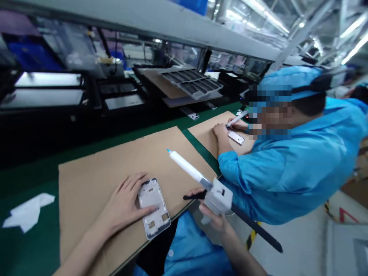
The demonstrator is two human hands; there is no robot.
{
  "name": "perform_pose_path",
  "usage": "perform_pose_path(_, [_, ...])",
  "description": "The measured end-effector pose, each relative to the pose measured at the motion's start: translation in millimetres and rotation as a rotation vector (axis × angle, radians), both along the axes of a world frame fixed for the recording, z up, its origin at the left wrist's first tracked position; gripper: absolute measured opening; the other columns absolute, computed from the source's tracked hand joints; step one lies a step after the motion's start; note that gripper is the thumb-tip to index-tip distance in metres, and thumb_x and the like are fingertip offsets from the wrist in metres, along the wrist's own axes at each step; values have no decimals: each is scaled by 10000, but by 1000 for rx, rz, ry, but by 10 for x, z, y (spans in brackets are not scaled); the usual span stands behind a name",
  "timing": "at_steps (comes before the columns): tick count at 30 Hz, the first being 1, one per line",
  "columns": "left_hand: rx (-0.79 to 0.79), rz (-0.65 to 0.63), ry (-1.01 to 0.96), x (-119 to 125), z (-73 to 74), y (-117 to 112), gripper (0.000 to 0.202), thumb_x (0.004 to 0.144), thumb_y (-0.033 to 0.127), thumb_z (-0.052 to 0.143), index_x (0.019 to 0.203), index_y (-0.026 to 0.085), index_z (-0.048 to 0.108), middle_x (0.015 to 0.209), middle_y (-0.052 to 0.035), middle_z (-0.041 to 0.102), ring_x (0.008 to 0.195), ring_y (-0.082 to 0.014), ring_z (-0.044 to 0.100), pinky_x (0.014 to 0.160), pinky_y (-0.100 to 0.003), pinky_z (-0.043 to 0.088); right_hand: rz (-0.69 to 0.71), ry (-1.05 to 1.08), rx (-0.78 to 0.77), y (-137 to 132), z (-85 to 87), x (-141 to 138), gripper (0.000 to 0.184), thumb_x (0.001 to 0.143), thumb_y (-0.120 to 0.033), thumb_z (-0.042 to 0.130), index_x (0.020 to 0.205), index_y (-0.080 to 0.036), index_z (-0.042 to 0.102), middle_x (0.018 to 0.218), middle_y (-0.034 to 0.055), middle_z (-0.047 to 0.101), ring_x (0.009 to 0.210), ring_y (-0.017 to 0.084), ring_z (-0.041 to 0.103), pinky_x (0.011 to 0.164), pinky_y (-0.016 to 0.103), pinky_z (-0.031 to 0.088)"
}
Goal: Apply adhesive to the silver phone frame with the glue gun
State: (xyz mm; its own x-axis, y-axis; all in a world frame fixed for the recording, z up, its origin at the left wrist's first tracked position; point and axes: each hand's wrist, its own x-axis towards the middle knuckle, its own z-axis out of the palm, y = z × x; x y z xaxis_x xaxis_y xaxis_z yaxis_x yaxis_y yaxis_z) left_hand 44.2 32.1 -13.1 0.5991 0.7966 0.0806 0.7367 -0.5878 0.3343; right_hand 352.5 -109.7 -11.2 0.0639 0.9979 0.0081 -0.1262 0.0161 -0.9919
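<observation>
My left hand (123, 203) lies flat on a brown cardboard sheet (94, 172), its fingers and thumb pressing on the left side of a white phone frame (153, 209) that lies flat near the bench's front edge. My right hand (211, 214) grips a white glue dispenser gun (220, 196) with a long white barrel and a blue tip (169, 151), raised above the cardboard and pointing up and left, apart from the frame. A black cable (255, 228) runs from the gun toward the lower right.
A co-worker in a blue gown (290, 172) sits close on the right, bent over a second cardboard sheet (207, 134) with a similar frame (236, 137) and dispenser. White paper (27, 214) lies on the green bench at left. Dark trays (192, 82) are stacked at the back.
</observation>
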Motion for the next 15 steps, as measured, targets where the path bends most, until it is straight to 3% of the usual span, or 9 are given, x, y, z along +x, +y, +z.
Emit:
perform_pose_path(2, [-20, -15, 62, -17, 78, 41, 1051, 775, 842, 753, 1614, 248, 535, 1725, -161, 514, 1594, -456, 484, 1358, -649, 355, -39, 101, 96, 334, 65, -21, 470, 876, -604, 805, 1183, -254, 736, 1248, 107, 754, 1254, 301, 708, 1253, 508, 505])
perform_pose_path(4, [-50, 12, 91, -24, 215, 110, 1041, 779, 798, 761, 1641, 280, 493, 1745, -149, 489, 1577, -468, 506, 1314, -644, 441, -81, 174, 135, 654, 92, -37, 439, 842, -558, 833, 1134, -239, 756, 1210, 101, 762, 1224, 290, 709, 1210, 488, 534])
perform_pose_path(6, [-3, 199, 68, -30, 398, 192, 951, 875, 757, 673, 1665, 285, 435, 1797, -161, 394, 1576, -510, 488, 1239, -697, 506, -126, 243, 106, 899, 75, -55, 429, 785, -535, 851, 1063, -219, 767, 1169, 96, 768, 1189, 281, 711, 1162, 466, 562])
perform_pose_path(9, [142, 537, -19, -64, 641, 308, 857, 1000, 702, 482, 1700, 233, 322, 1833, -220, 254, 1646, -552, 344, 1252, -807, 416, -139, 325, 26, 1075, 6, -79, 457, 723, -513, 858, 1042, -197, 771, 1174, 100, 773, 1196, 281, 706, 1095, 439, 596])
perform_pose_path(11, [156, 577, -30, -106, 702, 357, 843, 998, 717, 431, 1676, 224, 347, 1790, -224, 341, 1652, -530, 346, 1304, -785, 359, -123, 358, 8, 1089, -31, -75, 475, 716, -519, 863, 1052, -196, 772, 1192, 101, 773, 1218, 280, 701, 1083, 426, 599])
perform_pose_path(15, [83, 471, 69, -205, 662, 322, 831, 923, 741, 495, 1599, 259, 497, 1586, -194, 623, 1472, -532, 590, 1192, -735, 534, -83, 378, 20, 1055, -46, -33, 494, 739, -604, 875, 1028, -212, 793, 1198, 89, 770, 1231, 270, 704, 1133, 424, 570])
